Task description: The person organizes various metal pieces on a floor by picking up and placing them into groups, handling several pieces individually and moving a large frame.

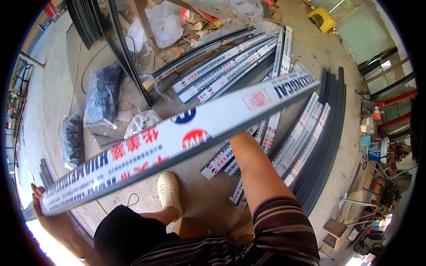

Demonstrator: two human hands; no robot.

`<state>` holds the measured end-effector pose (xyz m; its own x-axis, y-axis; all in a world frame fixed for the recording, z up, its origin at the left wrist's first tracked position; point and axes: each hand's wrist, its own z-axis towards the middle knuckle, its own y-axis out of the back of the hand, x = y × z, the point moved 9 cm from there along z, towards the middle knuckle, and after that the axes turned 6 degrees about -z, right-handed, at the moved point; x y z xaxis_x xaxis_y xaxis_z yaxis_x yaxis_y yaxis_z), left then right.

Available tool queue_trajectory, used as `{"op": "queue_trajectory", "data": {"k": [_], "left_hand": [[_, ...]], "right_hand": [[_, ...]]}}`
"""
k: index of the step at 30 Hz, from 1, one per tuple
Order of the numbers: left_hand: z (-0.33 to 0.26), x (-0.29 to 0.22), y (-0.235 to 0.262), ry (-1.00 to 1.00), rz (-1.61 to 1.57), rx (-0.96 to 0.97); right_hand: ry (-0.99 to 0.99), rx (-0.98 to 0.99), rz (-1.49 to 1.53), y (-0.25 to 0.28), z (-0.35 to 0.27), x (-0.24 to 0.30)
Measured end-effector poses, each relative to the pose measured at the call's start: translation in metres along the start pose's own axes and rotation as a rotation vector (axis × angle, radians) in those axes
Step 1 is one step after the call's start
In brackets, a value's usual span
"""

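Note:
I hold a long flat metal profile (177,137) wrapped in white film with red and blue print, slanting from lower left to upper right across the view. My left hand (44,213) cups its near end at the lower left. My right hand is hidden under the middle of the profile; only the forearm (255,173) shows, rising from a striped sleeve. My foot in a white shoe (169,191) stands on the concrete below.
Several more wrapped profiles (222,66) lie in a pile on the floor ahead, others (297,146) to the right beside dark bare profiles (326,146). Plastic bags of dark parts (102,95) lie left. A yellow stool (323,18) stands far back.

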<state>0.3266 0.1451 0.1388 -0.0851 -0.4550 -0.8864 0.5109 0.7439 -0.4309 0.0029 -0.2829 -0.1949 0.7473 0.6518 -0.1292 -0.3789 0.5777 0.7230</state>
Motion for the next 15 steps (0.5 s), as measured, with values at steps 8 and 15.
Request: {"op": "queue_trajectory", "data": {"k": [8, 15], "left_hand": [[-0.001, -0.003, -0.005, -0.14, 0.631, -0.26], [0.001, 0.021, -0.039, 0.024, -0.169, -0.131]], "right_hand": [[0.517, 0.459, 0.038, -0.036, -0.012, 0.013], [0.123, 0.437, 0.803, 0.029, -0.037, -0.04]]}}
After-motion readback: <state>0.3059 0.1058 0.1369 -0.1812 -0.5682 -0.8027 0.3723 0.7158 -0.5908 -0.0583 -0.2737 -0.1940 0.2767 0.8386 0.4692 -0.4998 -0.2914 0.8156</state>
